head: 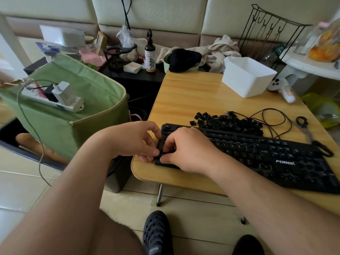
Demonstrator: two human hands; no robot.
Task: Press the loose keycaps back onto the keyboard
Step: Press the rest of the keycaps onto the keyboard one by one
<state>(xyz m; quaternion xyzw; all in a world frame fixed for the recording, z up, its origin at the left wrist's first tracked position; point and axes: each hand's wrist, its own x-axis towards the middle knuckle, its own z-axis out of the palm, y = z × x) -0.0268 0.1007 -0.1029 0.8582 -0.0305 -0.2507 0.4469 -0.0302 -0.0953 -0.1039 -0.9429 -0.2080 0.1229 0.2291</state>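
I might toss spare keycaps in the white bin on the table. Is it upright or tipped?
Upright. The white bin stands on the table with its open rim facing up. Its inside is hidden, so its contents cannot be told.

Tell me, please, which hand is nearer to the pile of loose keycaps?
Right. The right hand rests on the keyboard just below the pile of loose keycaps; the left hand is at the keyboard's left edge, farther away.

a home: padded wall (147, 13), towels (219, 48), household clutter.
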